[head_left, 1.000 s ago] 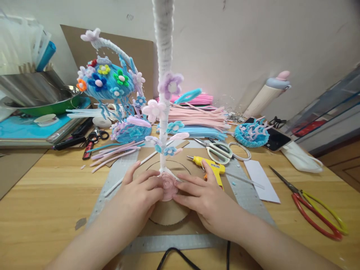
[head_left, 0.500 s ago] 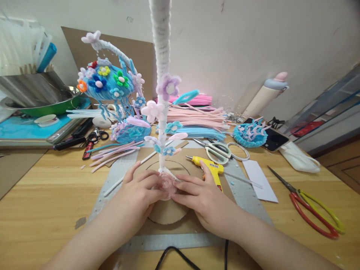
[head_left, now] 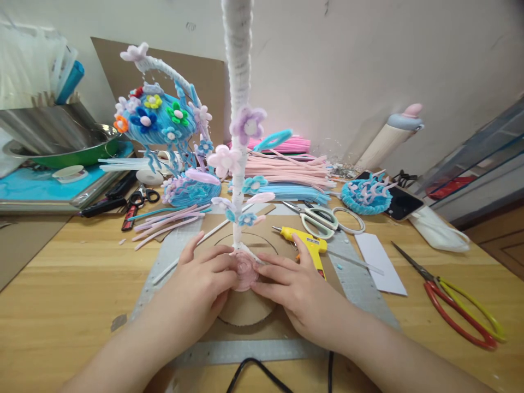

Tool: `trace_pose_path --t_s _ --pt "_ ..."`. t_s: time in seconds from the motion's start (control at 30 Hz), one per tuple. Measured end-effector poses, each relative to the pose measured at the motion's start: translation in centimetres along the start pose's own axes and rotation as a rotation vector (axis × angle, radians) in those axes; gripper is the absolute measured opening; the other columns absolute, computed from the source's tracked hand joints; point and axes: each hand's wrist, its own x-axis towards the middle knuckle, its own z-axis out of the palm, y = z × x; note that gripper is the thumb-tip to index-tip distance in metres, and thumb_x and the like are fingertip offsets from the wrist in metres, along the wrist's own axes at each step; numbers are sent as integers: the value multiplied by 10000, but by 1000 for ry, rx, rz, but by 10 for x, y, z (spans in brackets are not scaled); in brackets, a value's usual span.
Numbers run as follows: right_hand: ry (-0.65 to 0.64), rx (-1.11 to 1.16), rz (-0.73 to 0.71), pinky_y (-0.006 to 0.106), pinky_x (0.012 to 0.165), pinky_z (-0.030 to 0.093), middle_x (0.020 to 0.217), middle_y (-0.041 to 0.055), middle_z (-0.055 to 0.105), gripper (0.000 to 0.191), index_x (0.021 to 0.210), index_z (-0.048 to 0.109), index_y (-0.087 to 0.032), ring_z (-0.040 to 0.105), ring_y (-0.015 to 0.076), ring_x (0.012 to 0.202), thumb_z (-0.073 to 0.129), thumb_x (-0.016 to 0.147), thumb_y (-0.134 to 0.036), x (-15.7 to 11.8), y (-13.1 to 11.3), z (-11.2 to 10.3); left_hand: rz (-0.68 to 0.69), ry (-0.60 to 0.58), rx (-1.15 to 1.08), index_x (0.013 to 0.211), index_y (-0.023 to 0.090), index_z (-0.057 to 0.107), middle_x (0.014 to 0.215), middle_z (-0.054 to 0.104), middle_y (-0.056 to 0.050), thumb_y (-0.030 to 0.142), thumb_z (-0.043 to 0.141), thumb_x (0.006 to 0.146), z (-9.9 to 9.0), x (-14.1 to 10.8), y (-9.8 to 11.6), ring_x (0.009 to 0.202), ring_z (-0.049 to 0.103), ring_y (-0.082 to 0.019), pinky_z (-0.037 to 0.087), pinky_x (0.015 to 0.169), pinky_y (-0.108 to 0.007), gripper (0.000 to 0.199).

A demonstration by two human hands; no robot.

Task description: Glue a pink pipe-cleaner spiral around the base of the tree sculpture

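Note:
A pink coiled disc (head_left: 246, 272) lies at the foot of a tall white wrapped stem (head_left: 238, 82), over a circle drawn on brown cardboard (head_left: 245, 314). The stem stands upright and bears fuzzy flowers, among them a purple flower (head_left: 249, 125) and a pink flower (head_left: 224, 160). At the disc's left side rest the fingertips of my left hand (head_left: 207, 281), its fingers together and slightly bent. My right hand (head_left: 292, 284) touches the disc's right edge, with its index finger raised apart. Between them the two hands hold the disc.
A yellow glue gun (head_left: 307, 248) lies just beyond my right hand, near pale-handled scissors (head_left: 317, 221). Red and yellow scissors (head_left: 450, 305) are at the right. Bundled pink pipe cleaners (head_left: 286, 169) and a blue flowered ornament (head_left: 161, 123) stand behind. A black cable (head_left: 257, 365) runs in front.
The fingers of my left hand have drawn back slightly from the disc's centre, so more of the coil shows. The whole view has shifted a little.

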Motion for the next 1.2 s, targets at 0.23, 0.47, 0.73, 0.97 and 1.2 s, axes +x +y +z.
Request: trace_pose_path --t_s 0.23,0.47,0.73,0.97,1.2 --pt "-7 0 5 542 1098 -133 1342 -6 568 568 1262 531 -291 324 166 1364 399 799 10 1 0 0 -24 -46 -40 855 284 654 1055 685 49 150 498 876 -2 1 0 1164 520 -167 6 1140 -456 208" --pt "-1 -10 0 530 1097 -139 1347 -6 563 574 1261 538 -286 330 169 1359 387 795 12 0 0 0 -66 -43 -54 836 262 634 967 689 50 171 491 894 -1 2 3 1092 560 -160 67 1132 -456 179" --pt "23 -52 -19 549 1093 -137 1359 9 547 527 1281 513 -308 322 160 1360 392 852 -28 -1 -2 5 -112 -34 -97 815 263 598 930 671 86 91 488 857 0 3 5 1058 569 -128 65 1112 -416 208" --pt "89 -188 -43 622 1067 -133 1381 123 518 389 1277 520 -260 362 241 1335 502 895 -190 -1 -9 17 -108 -40 -96 878 288 603 987 671 89 97 473 872 1 2 4 1098 554 -136 81 1119 -447 231" --pt "132 -175 -49 609 1086 -123 1360 106 541 367 1251 543 -262 397 229 1314 497 897 -178 0 -8 20 -119 -53 -93 921 304 609 1015 656 78 78 493 852 4 1 5 1087 551 -147 88 1118 -466 263"
